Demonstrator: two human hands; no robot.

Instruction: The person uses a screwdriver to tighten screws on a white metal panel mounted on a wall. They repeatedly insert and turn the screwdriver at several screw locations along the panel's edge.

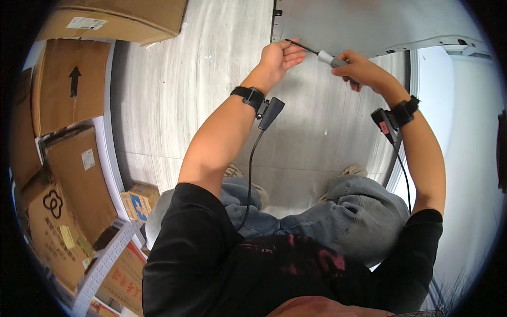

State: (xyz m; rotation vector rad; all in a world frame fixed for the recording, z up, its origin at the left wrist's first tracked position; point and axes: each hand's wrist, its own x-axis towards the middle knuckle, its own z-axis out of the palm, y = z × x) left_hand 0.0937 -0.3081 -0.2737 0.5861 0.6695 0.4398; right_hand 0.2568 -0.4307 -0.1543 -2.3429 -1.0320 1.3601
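Observation:
My right hand [359,71] is wrapped around the grey handle of a screwdriver [326,57]. Its thin dark shaft points left, and the tip lies over my left hand [280,59]. That hand is palm up with its fingers stretched out, close to the near edge of a large grey metal panel [364,26]. Whether the tip touches the fingers, or carries anything small, I cannot tell. Along the panel's edge several small holes and dark slots show.
Cardboard boxes [71,87] sit on a metal shelf [108,259] along the left. A large carton [119,18] stands at the far left, and a small box [138,203] is low beside my leg. A white wall [470,132] closes the right side. Cables hang from both wrist-mounted devices.

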